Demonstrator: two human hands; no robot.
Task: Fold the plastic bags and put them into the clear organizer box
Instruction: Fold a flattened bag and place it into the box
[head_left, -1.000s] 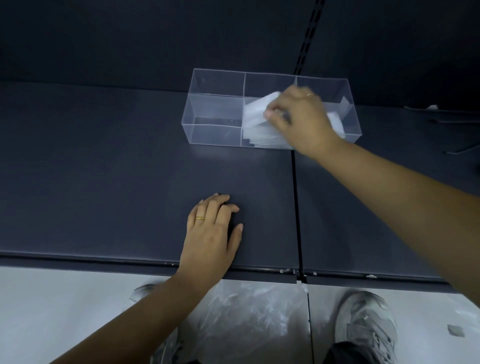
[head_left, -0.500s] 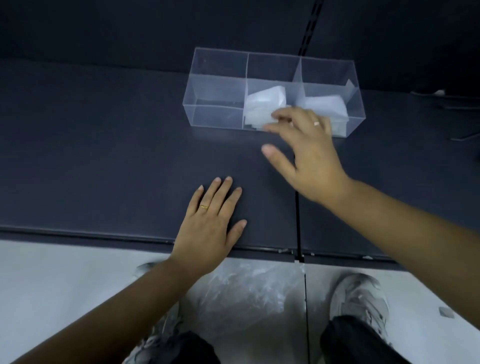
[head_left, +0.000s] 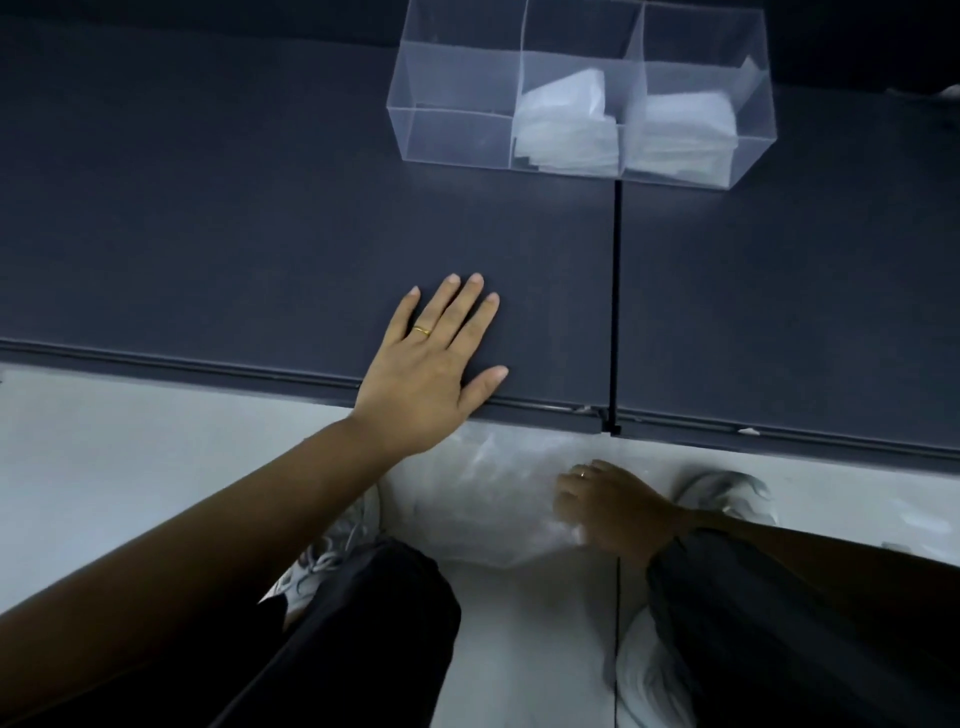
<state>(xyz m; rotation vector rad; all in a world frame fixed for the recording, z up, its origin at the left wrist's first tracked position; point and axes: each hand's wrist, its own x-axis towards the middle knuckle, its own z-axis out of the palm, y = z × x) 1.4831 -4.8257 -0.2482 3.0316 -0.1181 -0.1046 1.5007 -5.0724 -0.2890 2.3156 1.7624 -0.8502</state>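
The dark grey matt desk (head_left: 208, 234) is two flat tops butted together, and a thin black seam (head_left: 616, 291) runs from its near edge towards the far edge. A clear plastic three-compartment organizer box (head_left: 457, 135) stands at the far edge, straddling the seam. The left hand (head_left: 431, 374) lies flat with straight fingers on the near edge, just left of the seam. Below that edge the pale grey floor (head_left: 130, 457) carries a crumpled heap of clear plastic bags (head_left: 483, 499), with a left grey-white trainer (head_left: 322, 561) and a right grey-white trainer (head_left: 727, 493) on either side of it
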